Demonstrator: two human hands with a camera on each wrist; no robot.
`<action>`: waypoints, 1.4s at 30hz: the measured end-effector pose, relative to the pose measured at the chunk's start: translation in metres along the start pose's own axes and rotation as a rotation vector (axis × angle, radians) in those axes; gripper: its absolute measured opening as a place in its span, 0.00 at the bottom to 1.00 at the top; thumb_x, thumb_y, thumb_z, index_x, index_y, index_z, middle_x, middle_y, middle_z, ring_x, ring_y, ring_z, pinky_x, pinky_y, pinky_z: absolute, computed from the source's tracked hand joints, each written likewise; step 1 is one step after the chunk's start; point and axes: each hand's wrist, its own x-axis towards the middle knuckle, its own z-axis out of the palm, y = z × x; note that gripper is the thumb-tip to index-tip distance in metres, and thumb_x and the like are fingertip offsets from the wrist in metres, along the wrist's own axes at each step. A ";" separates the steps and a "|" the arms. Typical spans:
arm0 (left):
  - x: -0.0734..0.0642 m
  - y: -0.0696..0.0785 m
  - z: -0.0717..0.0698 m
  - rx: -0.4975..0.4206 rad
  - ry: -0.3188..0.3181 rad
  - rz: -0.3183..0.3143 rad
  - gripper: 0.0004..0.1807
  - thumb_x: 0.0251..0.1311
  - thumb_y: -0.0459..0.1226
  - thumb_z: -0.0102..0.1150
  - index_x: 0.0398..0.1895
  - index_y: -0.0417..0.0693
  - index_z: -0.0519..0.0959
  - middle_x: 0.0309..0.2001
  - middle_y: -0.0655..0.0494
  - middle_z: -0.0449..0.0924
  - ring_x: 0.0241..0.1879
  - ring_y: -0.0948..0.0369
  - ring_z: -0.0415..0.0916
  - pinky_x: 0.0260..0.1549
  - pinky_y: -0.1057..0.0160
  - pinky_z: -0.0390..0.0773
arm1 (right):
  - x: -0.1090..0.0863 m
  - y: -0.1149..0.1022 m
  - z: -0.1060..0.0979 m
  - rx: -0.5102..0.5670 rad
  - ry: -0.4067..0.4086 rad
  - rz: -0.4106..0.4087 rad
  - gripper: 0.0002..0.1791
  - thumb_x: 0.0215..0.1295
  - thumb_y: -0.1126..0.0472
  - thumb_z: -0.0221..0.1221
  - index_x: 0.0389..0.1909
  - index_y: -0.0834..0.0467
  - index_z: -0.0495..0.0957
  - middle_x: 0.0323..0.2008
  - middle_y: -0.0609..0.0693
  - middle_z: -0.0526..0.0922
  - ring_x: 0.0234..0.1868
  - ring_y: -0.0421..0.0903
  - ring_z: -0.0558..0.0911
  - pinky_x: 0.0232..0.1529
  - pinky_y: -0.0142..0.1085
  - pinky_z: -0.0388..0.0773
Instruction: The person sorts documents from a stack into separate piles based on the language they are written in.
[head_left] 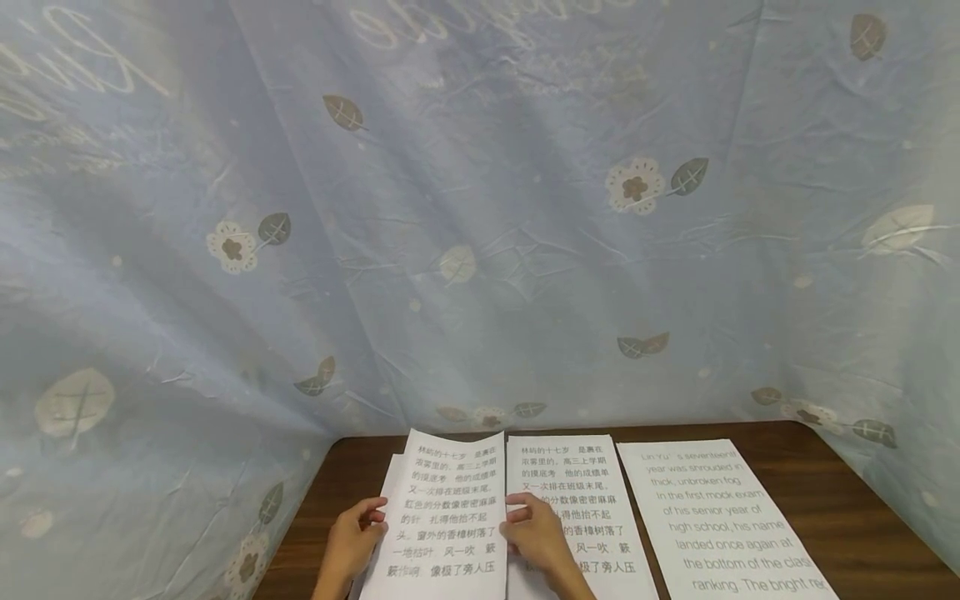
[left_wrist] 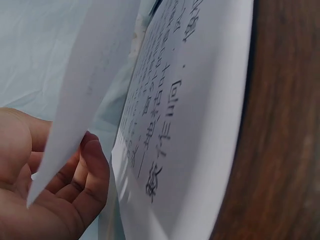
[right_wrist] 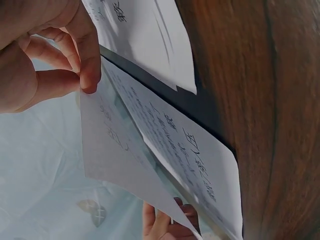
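A white sheet of paper (head_left: 450, 508) printed with Chinese characters is held up at the left of the table, over another printed sheet (head_left: 391, 479). My left hand (head_left: 352, 542) grips its left edge, and my right hand (head_left: 538, 537) pinches the right edge. The right wrist view shows the held sheet (right_wrist: 112, 142) lifted clear of the printed paper (right_wrist: 195, 155) beneath, with thumb and fingertip at its edge. In the left wrist view, the thumb lies partly behind the raised sheet (left_wrist: 92, 65). My right hand covers part of the middle sheet (head_left: 558, 454).
To the right lies a sheet with English text (head_left: 720, 517), beside the middle one. All rest on a dark brown wooden table (head_left: 847, 500). A pale blue cloth (head_left: 525, 317) with leaves and flowers hangs behind and at the sides.
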 end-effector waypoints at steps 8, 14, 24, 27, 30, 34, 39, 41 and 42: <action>0.002 -0.007 -0.008 -0.020 -0.040 -0.019 0.22 0.61 0.22 0.64 0.60 0.32 0.82 0.41 0.48 0.82 0.39 0.57 0.77 0.32 0.67 0.76 | -0.001 0.003 0.007 0.018 -0.009 -0.021 0.28 0.59 0.69 0.66 0.63 0.67 0.78 0.42 0.55 0.83 0.33 0.46 0.84 0.30 0.36 0.87; 0.003 -0.009 -0.013 -0.025 -0.055 -0.025 0.23 0.60 0.22 0.64 0.60 0.31 0.83 0.41 0.48 0.82 0.40 0.57 0.76 0.31 0.67 0.77 | -0.001 0.003 0.012 0.029 0.004 -0.041 0.28 0.58 0.70 0.66 0.62 0.67 0.79 0.41 0.55 0.83 0.32 0.45 0.84 0.29 0.34 0.87; 0.003 -0.014 -0.022 -0.034 -0.082 -0.048 0.23 0.60 0.23 0.64 0.61 0.30 0.82 0.43 0.47 0.83 0.39 0.58 0.77 0.30 0.62 0.79 | -0.003 0.002 0.026 0.037 -0.013 -0.053 0.26 0.60 0.71 0.66 0.61 0.69 0.78 0.39 0.54 0.84 0.33 0.45 0.84 0.29 0.34 0.88; 0.004 -0.016 -0.025 -0.030 -0.078 -0.058 0.23 0.61 0.23 0.64 0.61 0.31 0.82 0.43 0.47 0.82 0.40 0.58 0.77 0.31 0.62 0.80 | -0.004 0.001 0.029 0.022 -0.006 -0.056 0.25 0.60 0.71 0.66 0.60 0.68 0.79 0.38 0.54 0.84 0.33 0.44 0.84 0.29 0.34 0.87; 0.003 -0.018 -0.027 -0.027 -0.073 -0.066 0.23 0.60 0.22 0.64 0.60 0.31 0.82 0.42 0.48 0.82 0.39 0.58 0.77 0.30 0.63 0.80 | -0.005 0.002 0.032 0.007 0.005 -0.068 0.25 0.60 0.71 0.66 0.60 0.68 0.79 0.38 0.53 0.84 0.32 0.44 0.84 0.28 0.33 0.87; 0.001 -0.017 -0.027 -0.033 -0.079 -0.070 0.22 0.60 0.22 0.64 0.59 0.31 0.82 0.41 0.48 0.81 0.38 0.57 0.77 0.29 0.63 0.80 | -0.006 0.003 0.033 -0.016 0.018 -0.090 0.23 0.60 0.72 0.66 0.58 0.68 0.80 0.36 0.52 0.84 0.30 0.43 0.84 0.26 0.33 0.86; 0.001 -0.016 -0.026 -0.009 -0.088 -0.051 0.22 0.60 0.22 0.64 0.59 0.31 0.83 0.41 0.48 0.82 0.38 0.58 0.77 0.29 0.62 0.81 | -0.005 0.004 0.034 -0.096 0.025 -0.136 0.23 0.61 0.71 0.67 0.59 0.70 0.80 0.34 0.51 0.84 0.25 0.42 0.83 0.22 0.31 0.83; 0.003 -0.016 -0.026 0.000 -0.086 -0.039 0.22 0.60 0.22 0.65 0.59 0.31 0.83 0.41 0.48 0.82 0.39 0.58 0.77 0.29 0.61 0.82 | -0.004 0.003 0.035 -0.122 0.026 -0.161 0.23 0.61 0.72 0.67 0.58 0.71 0.80 0.34 0.52 0.85 0.24 0.42 0.84 0.22 0.30 0.82; 0.004 -0.016 -0.026 0.002 -0.085 -0.030 0.22 0.60 0.22 0.65 0.59 0.30 0.82 0.41 0.47 0.82 0.39 0.58 0.78 0.30 0.61 0.82 | -0.004 0.002 0.035 -0.131 0.026 -0.176 0.23 0.61 0.72 0.67 0.58 0.72 0.80 0.33 0.53 0.85 0.24 0.41 0.84 0.22 0.29 0.82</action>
